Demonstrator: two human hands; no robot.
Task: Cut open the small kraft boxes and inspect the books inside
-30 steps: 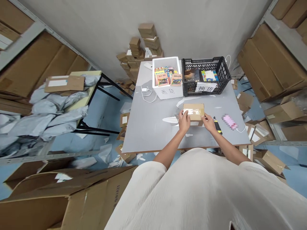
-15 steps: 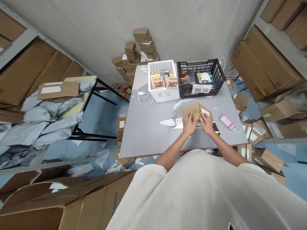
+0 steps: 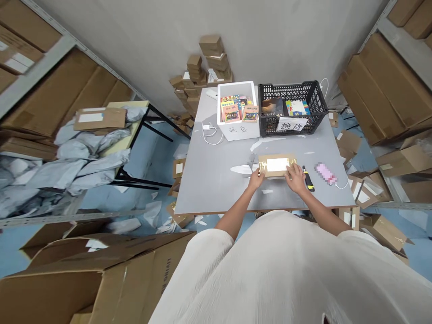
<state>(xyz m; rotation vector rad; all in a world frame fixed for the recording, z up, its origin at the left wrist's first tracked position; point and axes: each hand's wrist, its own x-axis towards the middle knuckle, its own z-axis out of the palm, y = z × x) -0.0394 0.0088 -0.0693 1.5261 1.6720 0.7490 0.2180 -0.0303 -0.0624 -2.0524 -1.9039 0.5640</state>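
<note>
A taped brown cardboard box (image 3: 277, 173) with a white label facing up is on the grey table (image 3: 209, 189) in front of me. My left hand (image 3: 257, 179) grips its left end, thumb at the near edge. At the right end, my right hand (image 3: 295, 178) is closed around the box, with fingers lying over its top by the label. Just right of that hand lies a black and yellow utility knife (image 3: 308, 179). White paper scraps (image 3: 241, 169) lie to the left of the box.
Behind the box stand a white foam box (image 3: 241, 131) and a black plastic crate (image 3: 293, 110), both holding books. A pixelated pink thing (image 3: 326, 173) with a white cable lies at the right. Left is a side table with grey parcels (image 3: 77, 148); a large open carton (image 3: 135, 279) is nearby.
The box has been turned so its labelled face lies upward. My hands have moved from its near top side to its two ends. The utility knife is now more exposed.
</note>
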